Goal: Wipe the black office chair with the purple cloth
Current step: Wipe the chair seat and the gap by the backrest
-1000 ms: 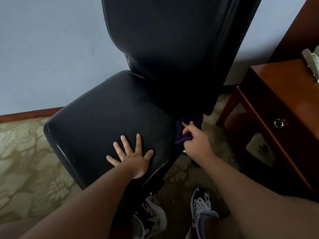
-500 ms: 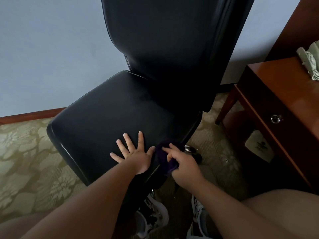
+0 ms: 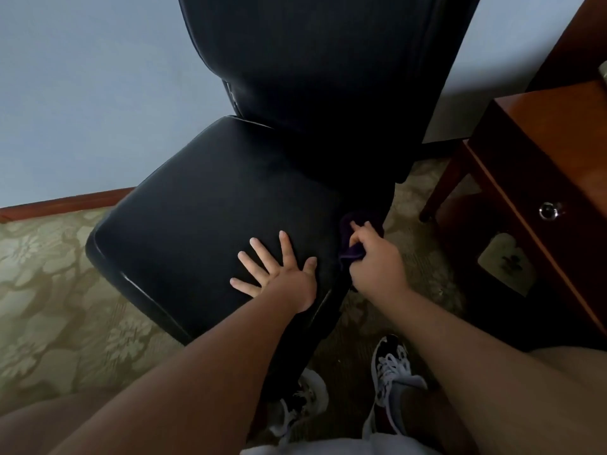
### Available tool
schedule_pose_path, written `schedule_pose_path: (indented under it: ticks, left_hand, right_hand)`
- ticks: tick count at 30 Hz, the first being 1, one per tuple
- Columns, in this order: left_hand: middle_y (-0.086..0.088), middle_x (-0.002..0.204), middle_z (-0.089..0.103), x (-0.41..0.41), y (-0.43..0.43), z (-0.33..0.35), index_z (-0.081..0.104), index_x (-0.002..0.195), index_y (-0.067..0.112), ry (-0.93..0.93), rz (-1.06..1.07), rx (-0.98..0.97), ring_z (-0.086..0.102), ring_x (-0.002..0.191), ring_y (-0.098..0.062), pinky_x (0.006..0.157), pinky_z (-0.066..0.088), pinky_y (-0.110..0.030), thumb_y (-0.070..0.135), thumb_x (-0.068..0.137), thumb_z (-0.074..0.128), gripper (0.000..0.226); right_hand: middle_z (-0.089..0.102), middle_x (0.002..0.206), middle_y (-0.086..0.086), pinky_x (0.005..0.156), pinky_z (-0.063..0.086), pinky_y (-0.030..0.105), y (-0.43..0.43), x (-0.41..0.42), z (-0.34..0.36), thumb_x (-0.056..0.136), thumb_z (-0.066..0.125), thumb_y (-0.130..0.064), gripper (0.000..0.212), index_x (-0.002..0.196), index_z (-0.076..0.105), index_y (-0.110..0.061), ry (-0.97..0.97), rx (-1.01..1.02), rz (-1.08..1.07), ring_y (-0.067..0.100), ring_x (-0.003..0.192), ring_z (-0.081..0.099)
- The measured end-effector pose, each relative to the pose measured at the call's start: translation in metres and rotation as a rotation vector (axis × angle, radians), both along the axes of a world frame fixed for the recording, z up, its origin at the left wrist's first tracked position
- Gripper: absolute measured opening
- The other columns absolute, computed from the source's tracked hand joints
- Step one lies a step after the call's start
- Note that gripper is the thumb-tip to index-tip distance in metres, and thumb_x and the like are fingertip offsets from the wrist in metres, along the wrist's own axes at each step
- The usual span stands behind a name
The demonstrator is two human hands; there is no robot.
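Observation:
The black office chair (image 3: 210,205) fills the middle of the view, its tall backrest rising to the top edge. My left hand (image 3: 279,274) lies flat on the near right part of the seat with the fingers spread. My right hand (image 3: 377,261) grips the bunched purple cloth (image 3: 353,249) against the seat's right side edge, near the back corner. Most of the cloth is hidden by my fingers and the dark chair.
A brown wooden desk (image 3: 551,133) with a round metal drawer knob (image 3: 548,210) stands close on the right. A pale wall and a wooden skirting board (image 3: 65,203) lie behind. The floor has patterned beige carpet (image 3: 49,307). My two sneakers (image 3: 391,372) stand below the chair.
My right hand has slid the cloth along the seat's right edge, from the front corner beside my left hand back toward the backrest. My left hand has stayed flat on the seat.

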State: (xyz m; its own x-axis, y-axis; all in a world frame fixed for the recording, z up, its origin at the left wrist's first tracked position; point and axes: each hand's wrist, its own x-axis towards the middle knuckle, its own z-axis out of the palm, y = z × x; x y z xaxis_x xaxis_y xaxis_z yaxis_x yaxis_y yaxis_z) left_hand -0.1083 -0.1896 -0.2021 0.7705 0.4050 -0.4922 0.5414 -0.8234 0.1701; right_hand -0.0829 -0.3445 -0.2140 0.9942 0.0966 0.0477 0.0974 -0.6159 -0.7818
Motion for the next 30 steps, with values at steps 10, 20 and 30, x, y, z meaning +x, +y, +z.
schedule_pose_path:
  ticks: [10, 20, 30]
  left_hand:
    - [-0.015, 0.148, -0.045, 0.021, -0.036, 0.007, -0.035, 0.141, 0.043, 0.031, 0.139, -0.004, -0.037, 0.136, -0.043, 0.099, -0.016, -0.075, 0.072, 0.091, 0.012, 0.074]
    - [0.004, 0.161, -0.023, -0.021, 0.053, 0.032, -0.017, 0.148, 0.048, 0.106, -0.417, 0.09, -0.014, 0.149, -0.024, 0.111, 0.002, -0.064, 0.06, 0.098, 0.025, 0.066]
    - [0.003, 0.155, -0.036, -0.046, 0.048, 0.013, -0.024, 0.145, 0.049, 0.051, -0.409, 0.085, -0.035, 0.141, -0.024, 0.108, -0.015, -0.064, 0.053, 0.101, 0.015, 0.059]
  right_hand:
    - [0.05, 0.148, 0.006, 0.092, 0.035, 0.011, 0.005, -0.073, 0.008, 0.08, 0.057, 0.006, 0.039, 0.087, 0.052, -0.031, 0.145, 0.028, 0.045, 0.02, 0.139, 0.043]
    - [0.051, 0.15, -0.002, 0.119, 0.025, 0.029, 0.02, -0.063, 0.008, 0.085, 0.055, 0.009, 0.04, 0.082, 0.051, -0.03, 0.088, 0.233, -0.082, 0.016, 0.148, 0.031]
    - [0.033, 0.162, -0.004, 0.124, 0.017, 0.037, 0.007, -0.04, 0.016, 0.085, 0.051, 0.006, 0.036, 0.099, 0.051, -0.027, 0.202, 0.189, 0.041, 0.021, 0.154, 0.013]
